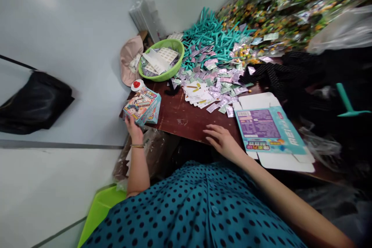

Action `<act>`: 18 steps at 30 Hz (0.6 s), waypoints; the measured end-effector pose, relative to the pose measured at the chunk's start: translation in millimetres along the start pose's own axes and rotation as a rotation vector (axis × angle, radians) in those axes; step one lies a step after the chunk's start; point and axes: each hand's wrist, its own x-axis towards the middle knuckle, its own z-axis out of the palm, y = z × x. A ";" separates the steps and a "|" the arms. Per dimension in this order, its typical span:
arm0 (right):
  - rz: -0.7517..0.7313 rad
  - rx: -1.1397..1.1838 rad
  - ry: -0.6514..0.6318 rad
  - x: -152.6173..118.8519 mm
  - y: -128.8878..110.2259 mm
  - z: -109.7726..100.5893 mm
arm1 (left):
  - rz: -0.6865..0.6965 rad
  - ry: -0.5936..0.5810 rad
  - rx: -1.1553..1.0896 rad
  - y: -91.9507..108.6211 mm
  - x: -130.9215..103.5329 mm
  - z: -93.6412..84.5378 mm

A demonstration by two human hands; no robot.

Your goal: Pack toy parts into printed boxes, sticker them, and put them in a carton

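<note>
My left hand (pixel 134 130) is at the table's left end, gripping the near lower corner of a colourful printed box (pixel 142 102). That box lies tilted on top of another similar box (pixel 154 114). Part of the left fingers is hidden by the box. My right hand (pixel 220 139) is at the table's front edge with its fingers apart, holding nothing. To its right lies a flattened teal and purple carton (pixel 261 130) with white flaps. A fanned pile of white printed cards (pixel 199 93) lies beyond my right hand.
Small pink and green sachets (pixel 222 79) spread behind the cards. Behind them are heaped teal plastic sticks (pixel 213 35) and bagged orange-green pieces (pixel 290 7). A green basket (pixel 165 76) holds sheets, beside a pink cap (pixel 130 56). One teal T-shaped piece (pixel 347 102) lies on black cloth at right.
</note>
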 end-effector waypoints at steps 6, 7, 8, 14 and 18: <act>-0.018 0.237 -0.129 60.0 -26.0 43.8 | 0.052 0.087 0.176 -4.3 3.0 5.0; -0.005 0.309 -0.144 74.8 -31.1 51.6 | 0.074 0.115 0.228 -1.2 10.3 1.2; 0.020 0.383 -0.158 91.3 -36.9 60.0 | 0.088 0.128 0.259 1.9 17.4 -2.4; 0.352 0.742 -0.053 209.3 -81.6 110.5 | 0.092 0.008 0.207 1.2 15.5 -7.9; 0.339 0.851 -0.053 259.6 -96.3 130.8 | 0.055 0.076 0.104 -19.6 1.9 -10.9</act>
